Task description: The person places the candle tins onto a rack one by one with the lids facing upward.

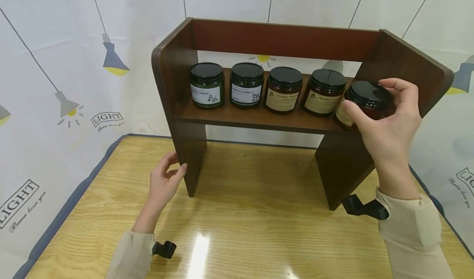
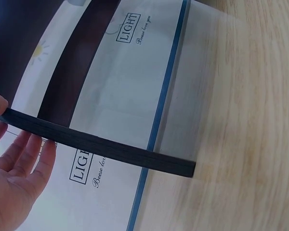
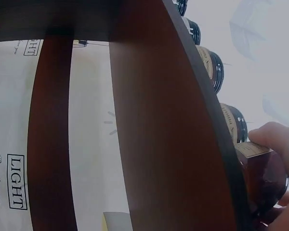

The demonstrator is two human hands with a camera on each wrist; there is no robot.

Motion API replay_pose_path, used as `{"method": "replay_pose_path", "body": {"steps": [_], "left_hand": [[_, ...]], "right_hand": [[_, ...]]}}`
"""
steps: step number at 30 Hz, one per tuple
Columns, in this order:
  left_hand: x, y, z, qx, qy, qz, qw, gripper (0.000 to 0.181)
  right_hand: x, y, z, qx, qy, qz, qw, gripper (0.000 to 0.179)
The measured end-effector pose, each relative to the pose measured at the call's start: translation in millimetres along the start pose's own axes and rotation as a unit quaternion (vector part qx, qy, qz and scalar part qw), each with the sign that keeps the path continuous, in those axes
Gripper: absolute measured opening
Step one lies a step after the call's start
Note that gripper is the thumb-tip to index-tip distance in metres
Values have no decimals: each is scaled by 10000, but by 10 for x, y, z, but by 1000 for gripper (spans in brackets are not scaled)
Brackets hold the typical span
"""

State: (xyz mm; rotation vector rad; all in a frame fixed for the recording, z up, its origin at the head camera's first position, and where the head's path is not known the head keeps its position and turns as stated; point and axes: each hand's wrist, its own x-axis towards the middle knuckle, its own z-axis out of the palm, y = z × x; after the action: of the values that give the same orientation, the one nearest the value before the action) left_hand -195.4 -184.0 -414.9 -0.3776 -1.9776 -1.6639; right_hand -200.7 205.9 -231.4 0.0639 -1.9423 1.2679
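Observation:
A dark brown wooden shelf (image 1: pixel 259 124) stands on the table, with a row of black-lidded candle jars along its board. At the row's right end my right hand (image 1: pixel 394 122) grips an amber candle jar (image 1: pixel 364 96), thumb on the near left side and fingers round the right. In the right wrist view this jar (image 3: pixel 262 178) is at the board's front edge, slightly tilted; its base is hidden. My left hand (image 1: pixel 166 180) holds the shelf's left side panel (image 1: pixel 177 143) low down. In the left wrist view, thumb and fingers (image 2: pixel 45 159) lie on opposite sides of the panel's edge.
Two green jars with white labels, one a green candle jar (image 1: pixel 207 85), stand at the left. Two amber jars with tan labels, including the Aroma candle jar (image 1: pixel 324 91), are beside the held one. A wooden table (image 1: pixel 252 229) lies below, before a printed curtain (image 1: pixel 74 19).

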Motion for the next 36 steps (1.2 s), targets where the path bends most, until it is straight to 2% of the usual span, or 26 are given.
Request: {"method": "replay_pose_path", "body": {"steps": [6, 8, 16, 20, 24, 27, 31, 33, 36], "left_hand": [[2, -6, -5, 18, 0, -4, 10000, 35], [2, -3, -3, -9, 8, 12, 10000, 35], [1, 0, 2, -54, 53, 5, 10000, 32], [-2, -10, 5, -53, 26, 32, 10000, 32], [-4, -8, 6, -55, 23, 19, 10000, 32], [-4, -5, 8, -48, 29, -13, 10000, 32], [-2, -5, 5, -14, 35, -64, 10000, 33], [-2, -7, 3, -12, 30, -92, 10000, 33], [-4, -12, 0, -19, 32, -109, 9999, 33]], "right_hand": [[44, 46, 7, 35, -67, 31, 10000, 50], [56, 48, -3, -94, -103, 15, 9999, 48], [128, -11, -31, -1223, -165, -221, 9921, 43], [175, -56, -72, -1593, -309, -519, 9854, 42], [234, -117, -151, -2096, -983, -856, 9691, 40], [294, -158, -207, -2474, -1600, -949, 9509, 41], [364, -182, -248, -2806, -2079, -966, 9320, 41], [380, -188, -258, -2869, -2191, -951, 9277, 41], [375, -185, -261, -2848, -2204, -876, 9288, 42]]}}
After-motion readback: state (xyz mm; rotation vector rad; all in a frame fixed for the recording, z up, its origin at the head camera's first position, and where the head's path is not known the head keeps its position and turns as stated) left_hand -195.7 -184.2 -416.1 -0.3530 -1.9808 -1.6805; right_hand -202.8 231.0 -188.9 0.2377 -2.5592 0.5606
